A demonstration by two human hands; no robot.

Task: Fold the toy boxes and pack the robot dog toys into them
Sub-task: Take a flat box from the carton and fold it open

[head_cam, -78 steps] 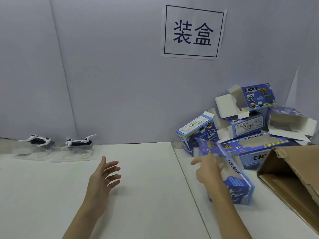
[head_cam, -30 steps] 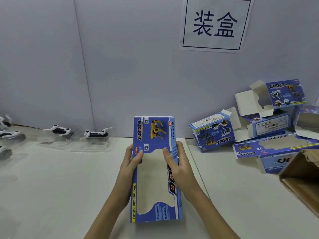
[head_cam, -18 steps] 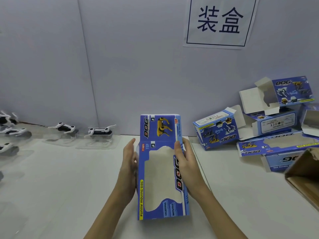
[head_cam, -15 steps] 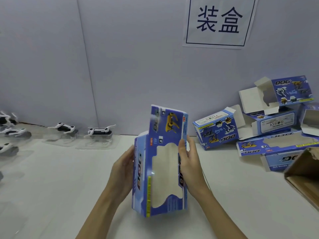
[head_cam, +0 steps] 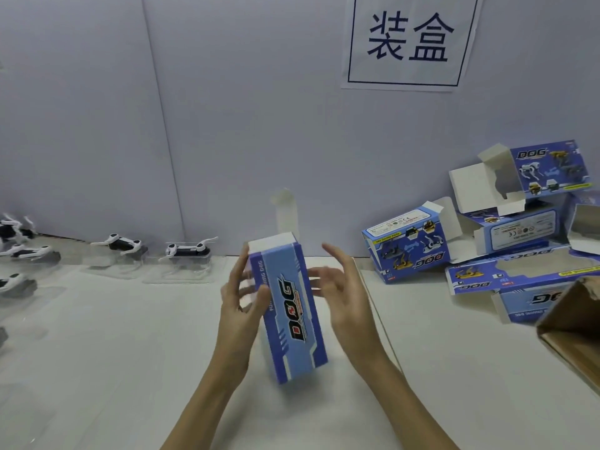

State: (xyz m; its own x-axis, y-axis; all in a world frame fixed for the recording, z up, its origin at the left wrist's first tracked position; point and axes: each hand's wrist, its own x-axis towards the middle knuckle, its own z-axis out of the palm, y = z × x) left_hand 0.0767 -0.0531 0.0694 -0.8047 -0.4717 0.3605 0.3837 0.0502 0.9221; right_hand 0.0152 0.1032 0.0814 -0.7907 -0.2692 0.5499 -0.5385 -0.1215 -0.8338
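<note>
White table (head_cam: pixel 97 368) fills the near field; a seam runs from the far middle toward the near right. Left-near and centre-near stretches are bare, so that is the open room.
Grey wall panels (head_cam: pixel 243 125) close the far edge, with a paper sign (head_cam: pixel 409 40) high right of centre.
Cardboard carton (head_cam: pixel 574 329) cuts in at the right edge, its open flap edge pointing left.
Pile of blue toy boxes (head_cam: pixel 506 241) sits far right against the wall, flaps open, some flat, one folded box (head_cam: pixel 407 243) tilted at the pile's left end.
Box in work (head_cam: pixel 289 310): centre, held off the table, long axis running near to far, "DOG" side panel facing up, far end open with a white flap (head_cam: pixel 285 206) standing up.
Left hand (head_cam: pixel 242 303) grips the box's left side, fingers curled round the left edge, thumb on the top panel.
Right hand (head_cam: pixel 341 293) is just right of the box, fingers spread and relaxed; blurred, contact with the box unclear.
Robot dog toys: two in clear trays at the far left by the wall, (head_cam: pixel 121 244) and (head_cam: pixel 190 250); more at the left edge (head_cam: pixel 16 251), partly cut off.
</note>
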